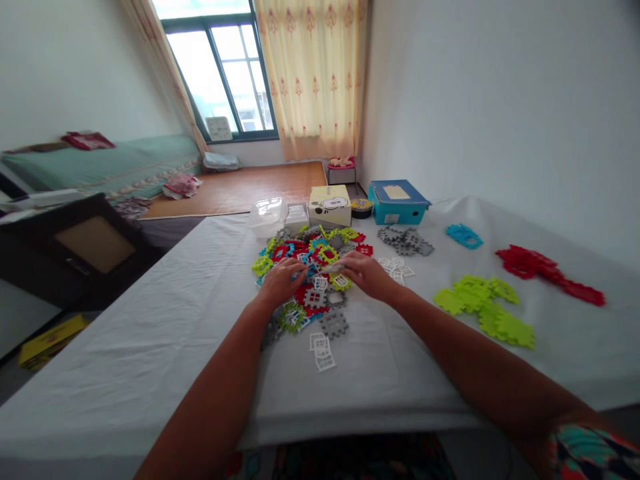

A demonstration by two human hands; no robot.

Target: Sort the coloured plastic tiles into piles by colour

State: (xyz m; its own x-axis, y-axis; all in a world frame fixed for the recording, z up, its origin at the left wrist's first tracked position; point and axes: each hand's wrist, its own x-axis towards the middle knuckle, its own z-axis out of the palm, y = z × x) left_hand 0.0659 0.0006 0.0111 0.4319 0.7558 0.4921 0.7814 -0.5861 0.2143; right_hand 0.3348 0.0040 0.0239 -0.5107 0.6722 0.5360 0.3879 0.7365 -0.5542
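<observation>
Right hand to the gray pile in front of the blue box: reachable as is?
Probably yes: the gray pile lies just beyond the right hand, with only flat white frames near the path. It seems to be pinching a pale piece, though.

A square clock (219, 128) stands against the window (235, 80), left of a patterned curtain (315, 73); a yellow box (53, 343) lies below a dark cabinet (95, 243).

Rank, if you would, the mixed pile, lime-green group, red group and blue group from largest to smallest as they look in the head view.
1. Mixed pile
2. Lime-green group
3. Red group, long but thinner
4. Blue group
</observation>
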